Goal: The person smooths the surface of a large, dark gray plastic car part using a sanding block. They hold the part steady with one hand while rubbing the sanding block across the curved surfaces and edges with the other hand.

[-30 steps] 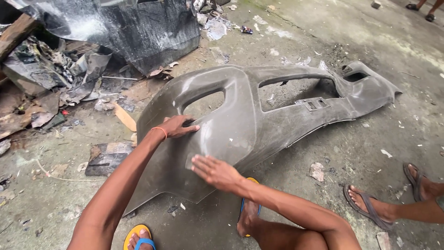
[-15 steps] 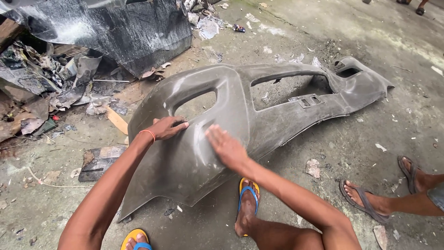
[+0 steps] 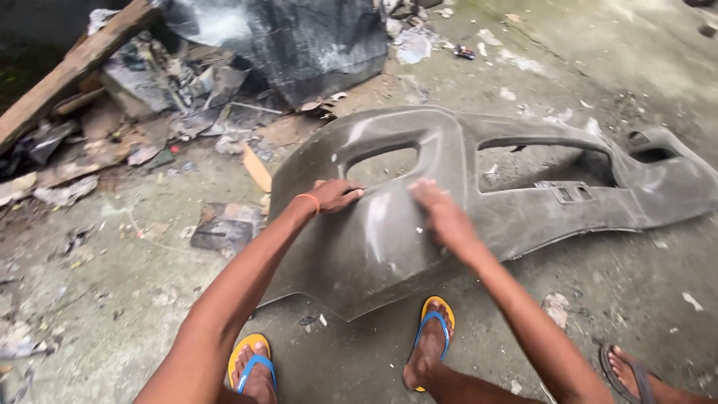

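Observation:
A large grey car bumper lies on the concrete floor, with cut-out openings along it. My left hand, an orange band on its wrist, rests flat on the bumper's left part just below an opening. My right hand presses flat on the bumper's surface a little to the right, blurred by motion; I cannot tell if anything is under its palm. A wet pale streak shows on the bumper between my hands.
My feet in yellow and blue sandals stand at the bumper's near edge. Another person's foot in a brown sandal is at the lower right. Scrap, a wooden beam and a dark crumpled panel lie behind and left.
My right hand has slid up and right across the bumper, from its lower edge toward the openings. My left hand has stayed on the bumper's left part.

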